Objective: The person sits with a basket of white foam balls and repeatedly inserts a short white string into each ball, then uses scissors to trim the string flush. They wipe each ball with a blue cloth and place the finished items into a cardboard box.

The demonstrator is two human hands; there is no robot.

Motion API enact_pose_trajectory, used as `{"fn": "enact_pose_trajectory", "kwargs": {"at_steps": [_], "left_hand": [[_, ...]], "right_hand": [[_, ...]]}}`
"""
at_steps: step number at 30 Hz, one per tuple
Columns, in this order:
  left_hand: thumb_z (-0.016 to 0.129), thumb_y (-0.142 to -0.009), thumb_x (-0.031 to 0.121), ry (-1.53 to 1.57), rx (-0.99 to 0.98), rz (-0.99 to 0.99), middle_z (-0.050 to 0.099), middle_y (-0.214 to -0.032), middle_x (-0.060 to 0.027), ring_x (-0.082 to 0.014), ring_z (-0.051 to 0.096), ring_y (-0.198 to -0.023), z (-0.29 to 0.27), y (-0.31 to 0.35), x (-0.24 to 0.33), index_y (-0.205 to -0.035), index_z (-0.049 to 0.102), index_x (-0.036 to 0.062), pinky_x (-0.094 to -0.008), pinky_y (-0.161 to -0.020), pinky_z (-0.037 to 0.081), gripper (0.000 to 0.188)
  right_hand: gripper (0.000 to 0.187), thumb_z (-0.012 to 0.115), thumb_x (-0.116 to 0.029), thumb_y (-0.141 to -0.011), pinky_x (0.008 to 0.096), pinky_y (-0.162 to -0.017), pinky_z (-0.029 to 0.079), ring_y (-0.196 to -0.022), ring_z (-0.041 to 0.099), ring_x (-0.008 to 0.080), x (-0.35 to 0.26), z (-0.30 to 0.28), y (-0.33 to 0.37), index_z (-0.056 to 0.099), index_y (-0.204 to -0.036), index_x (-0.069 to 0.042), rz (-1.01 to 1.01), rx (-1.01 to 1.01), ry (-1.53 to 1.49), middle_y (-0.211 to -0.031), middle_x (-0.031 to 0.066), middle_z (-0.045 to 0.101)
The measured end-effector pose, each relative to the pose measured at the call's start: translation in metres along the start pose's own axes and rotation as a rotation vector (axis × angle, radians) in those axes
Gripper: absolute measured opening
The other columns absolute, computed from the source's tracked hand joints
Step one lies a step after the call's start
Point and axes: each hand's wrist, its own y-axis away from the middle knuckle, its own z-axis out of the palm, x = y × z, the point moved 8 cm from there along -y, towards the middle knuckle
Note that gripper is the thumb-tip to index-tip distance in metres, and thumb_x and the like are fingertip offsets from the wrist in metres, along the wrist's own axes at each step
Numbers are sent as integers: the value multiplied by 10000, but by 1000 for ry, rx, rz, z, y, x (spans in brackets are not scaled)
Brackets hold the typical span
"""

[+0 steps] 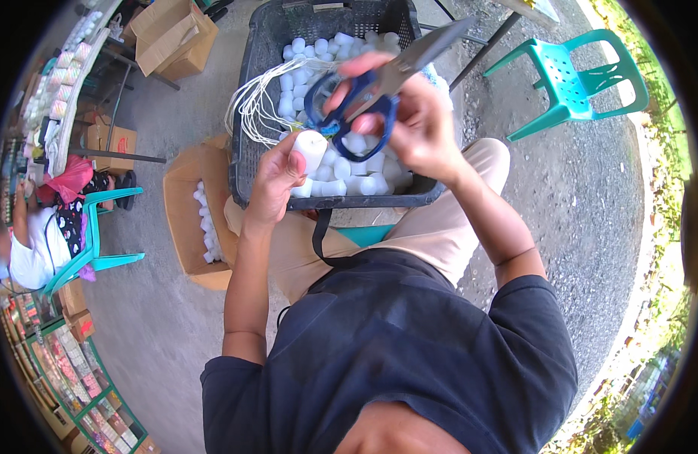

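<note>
- Left fingers (297, 163) pinch the white cylinder (311, 148): probably light, firm; best held around its sides.
- Right fingers (362, 63) grasp blue-handled scissors (397, 72): likely stiff; grip the handles.

Short white cylinder (310, 153), slightly tilted; blue-handled scissors (389, 79) just beside it, grey blades (434, 50) angled up and rightward

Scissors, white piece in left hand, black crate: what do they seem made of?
Scissors: grey blades, metallic sheen, likely steel; smooth blue handles, probably plastic. White piece: smooth, matte-looking; wax or plastic, can't tell. Black crate: dull, perforated walls suggest moulded plastic.
</note>
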Motion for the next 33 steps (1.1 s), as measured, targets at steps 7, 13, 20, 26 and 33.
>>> {"fn": "enact_pose_trajectory", "kwargs": {"at_steps": [7,13,20,26,33], "left_hand": [[643,-879,418,-26,36,30,534,-873,44,-38,347,-652,12,-4,5,-1280,497,7,-213,-564,257,593],[658,-875,403,-91,72,65,541,-857,52,-26,332,-628,11,-10,8,-1266,508,14,-198,-553,250,571],[627,-888,437,-121,120,86,554,-886,45,-17,347,-649,11,-8,9,-1247,519,19,-194,-561,259,561],[639,-877,439,-131,117,128,552,-907,42,-19,375,-677,5,-7,16,-1247,515,19,-195,-572,272,573],[659,-867,420,-106,90,141,554,-903,32,-31,357,-660,8,-9,27,-1251,504,9,-206,-570,263,583]], "right_hand": [[469,687,-51,-842,314,-840,507,-989,623,206,0,-4,11,477,-1254,28,4,46,34,-1047,131,625],[430,674,1,-838,316,-858,505,-994,618,187,12,4,18,489,-1226,33,95,18,138,-1046,129,632],[421,663,-38,-862,290,-832,509,-997,614,183,19,3,12,485,-1236,37,25,49,63,-1036,126,632],[477,680,-97,-864,320,-822,522,-954,634,207,23,4,10,450,-1260,34,70,13,134,-1025,156,635],[459,680,-78,-859,310,-849,503,-981,619,190,22,4,10,472,-1249,43,141,-20,140,-1044,131,631]]}}
